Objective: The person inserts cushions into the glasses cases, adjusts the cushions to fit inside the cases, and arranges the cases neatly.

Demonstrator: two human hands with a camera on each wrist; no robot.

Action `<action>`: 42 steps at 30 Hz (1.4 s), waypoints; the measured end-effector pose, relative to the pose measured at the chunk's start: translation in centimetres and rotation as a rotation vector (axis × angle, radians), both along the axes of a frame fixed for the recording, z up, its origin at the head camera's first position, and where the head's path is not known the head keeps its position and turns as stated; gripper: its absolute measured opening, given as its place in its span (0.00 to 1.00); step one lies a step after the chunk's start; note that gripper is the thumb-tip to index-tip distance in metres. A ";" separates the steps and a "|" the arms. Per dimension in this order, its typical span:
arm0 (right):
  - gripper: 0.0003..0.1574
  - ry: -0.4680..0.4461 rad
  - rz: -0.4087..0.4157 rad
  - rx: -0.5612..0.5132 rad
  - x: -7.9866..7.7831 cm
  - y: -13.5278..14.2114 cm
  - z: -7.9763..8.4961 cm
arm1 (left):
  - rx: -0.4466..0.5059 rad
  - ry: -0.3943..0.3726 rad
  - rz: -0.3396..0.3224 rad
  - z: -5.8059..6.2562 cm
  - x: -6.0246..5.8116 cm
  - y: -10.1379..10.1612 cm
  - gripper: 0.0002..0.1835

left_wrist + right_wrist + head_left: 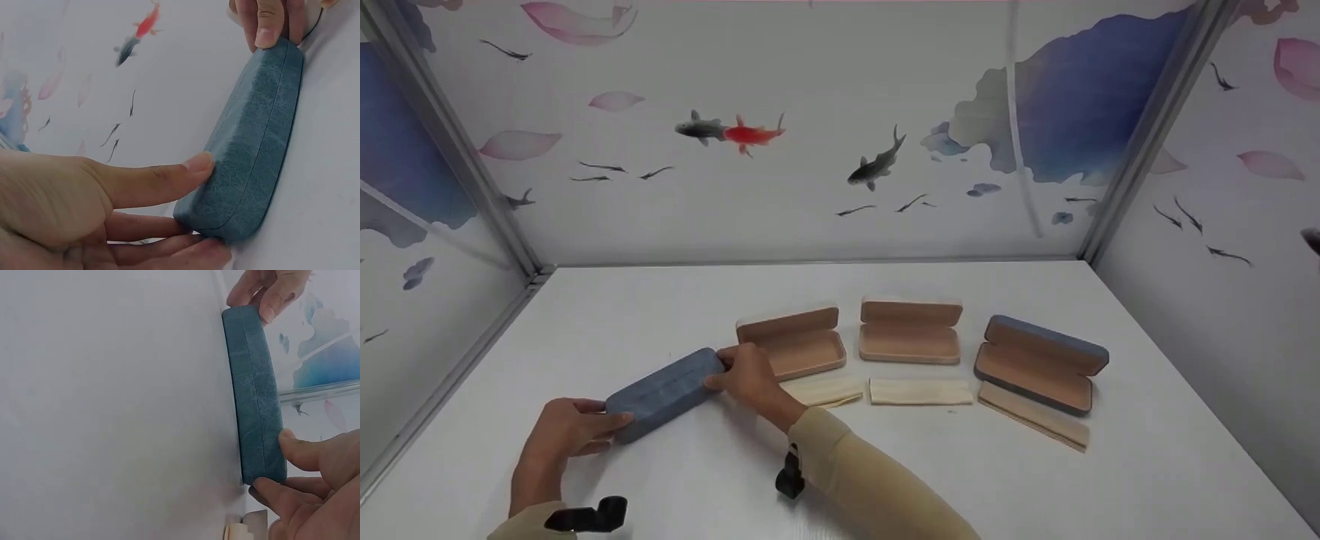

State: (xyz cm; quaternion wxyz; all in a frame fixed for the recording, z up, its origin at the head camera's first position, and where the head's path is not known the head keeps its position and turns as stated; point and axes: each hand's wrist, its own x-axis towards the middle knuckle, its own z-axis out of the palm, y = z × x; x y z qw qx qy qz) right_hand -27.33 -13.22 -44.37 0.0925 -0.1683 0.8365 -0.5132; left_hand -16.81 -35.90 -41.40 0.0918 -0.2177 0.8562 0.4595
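A closed blue glasses case point(664, 394) lies slantwise at the left of the white table, held at both ends. My left hand point(566, 435) grips its near left end, thumb on top and fingers at the end, as the left wrist view shows with the case point(253, 135) up close. At the far right end my right hand point(754, 379) pinches the case between thumb and fingers; the right wrist view shows the same case point(253, 388) edge-on. Just beyond the right hand stands an open glasses case point(802, 352) with a tan lining, partly covered by that hand.
Another open case point(910, 341) stands at the middle, and an open blue case point(1035, 371) to the right. Folded cream cloths lie before them: one by my right forearm point(825, 391), a middle cloth point(921, 391) and a slanted right cloth point(1035, 418). Printed walls enclose the table.
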 end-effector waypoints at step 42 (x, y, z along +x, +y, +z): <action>0.26 0.059 0.152 -0.228 1.2 13.2 6.8 | 0.060 0.313 0.185 6.6 1.1 8.9 0.31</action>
